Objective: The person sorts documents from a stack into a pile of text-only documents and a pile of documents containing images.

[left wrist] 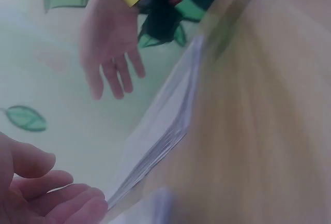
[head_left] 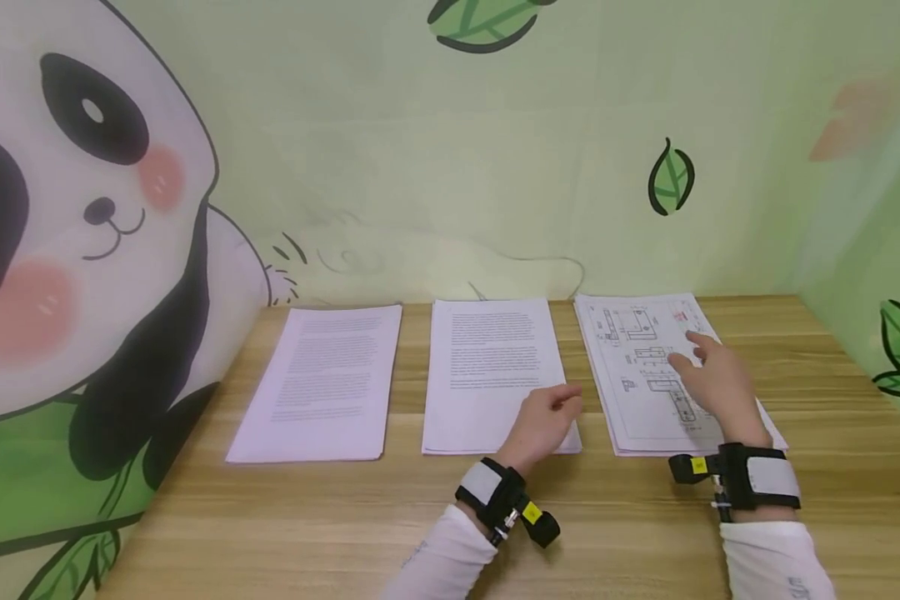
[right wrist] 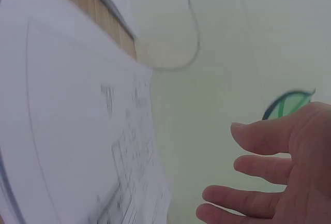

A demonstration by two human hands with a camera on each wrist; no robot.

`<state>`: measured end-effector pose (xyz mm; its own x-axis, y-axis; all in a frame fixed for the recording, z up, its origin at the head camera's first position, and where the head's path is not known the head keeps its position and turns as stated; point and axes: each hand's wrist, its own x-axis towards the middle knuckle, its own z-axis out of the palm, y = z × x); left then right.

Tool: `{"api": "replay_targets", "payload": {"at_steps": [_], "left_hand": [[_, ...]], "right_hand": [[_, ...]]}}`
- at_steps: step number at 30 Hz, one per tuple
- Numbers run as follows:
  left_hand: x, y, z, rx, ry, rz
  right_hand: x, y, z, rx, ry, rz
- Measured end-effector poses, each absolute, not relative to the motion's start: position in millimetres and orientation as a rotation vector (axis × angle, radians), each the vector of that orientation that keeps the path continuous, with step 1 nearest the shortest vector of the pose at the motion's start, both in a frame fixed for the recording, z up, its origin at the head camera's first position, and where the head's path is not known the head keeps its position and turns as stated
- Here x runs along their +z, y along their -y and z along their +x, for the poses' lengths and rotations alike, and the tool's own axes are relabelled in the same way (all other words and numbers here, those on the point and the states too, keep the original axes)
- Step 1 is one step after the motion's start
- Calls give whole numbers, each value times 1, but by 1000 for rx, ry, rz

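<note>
Three stacks of paper lie in a row on the table. My right hand (head_left: 718,387) is over the right stack (head_left: 633,421), whose top sheet carries technical drawings and a small red mark. Its fingers are spread and hold nothing, as the right wrist view also shows. My left hand (head_left: 538,425) overlaps the lower right part of the middle stack (head_left: 457,417), a sheet of printed text on top. In the left wrist view the fingers (left wrist: 36,157) of this hand are loosely bent with nothing between them. The left stack (head_left: 326,375) has printed text too and stands apart from both hands.
The wood-grain table (head_left: 307,525) reaches back to a pale green backdrop (head_left: 390,167) with leaves and a large panda (head_left: 120,208) on the left. Each wrist wears a black strap with a small camera, such as the left wrist camera (head_left: 544,530).
</note>
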<state>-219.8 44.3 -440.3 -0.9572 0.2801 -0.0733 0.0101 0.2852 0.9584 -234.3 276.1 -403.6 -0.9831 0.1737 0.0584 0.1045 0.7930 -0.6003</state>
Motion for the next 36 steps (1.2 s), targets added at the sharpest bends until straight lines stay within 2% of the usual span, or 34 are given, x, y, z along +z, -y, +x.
{"api": "replay_targets", "payload": {"at_steps": [10, 18, 26, 36], "left_hand": [[-417, 37, -241, 1740, -2528, 327], [-406, 108, -249, 1708, -2665, 138], [-392, 173, -248, 1586, -2789, 80], [-409, 233, -246, 1356, -2904, -31]], "right_hand": [[-395, -216, -236, 1018, 2786, 1], [-391, -169, -239, 1122, 2784, 87], [-390, -120, -238, 1269, 2753, 175], [-396, -56, -234, 1435, 2662, 220]]}}
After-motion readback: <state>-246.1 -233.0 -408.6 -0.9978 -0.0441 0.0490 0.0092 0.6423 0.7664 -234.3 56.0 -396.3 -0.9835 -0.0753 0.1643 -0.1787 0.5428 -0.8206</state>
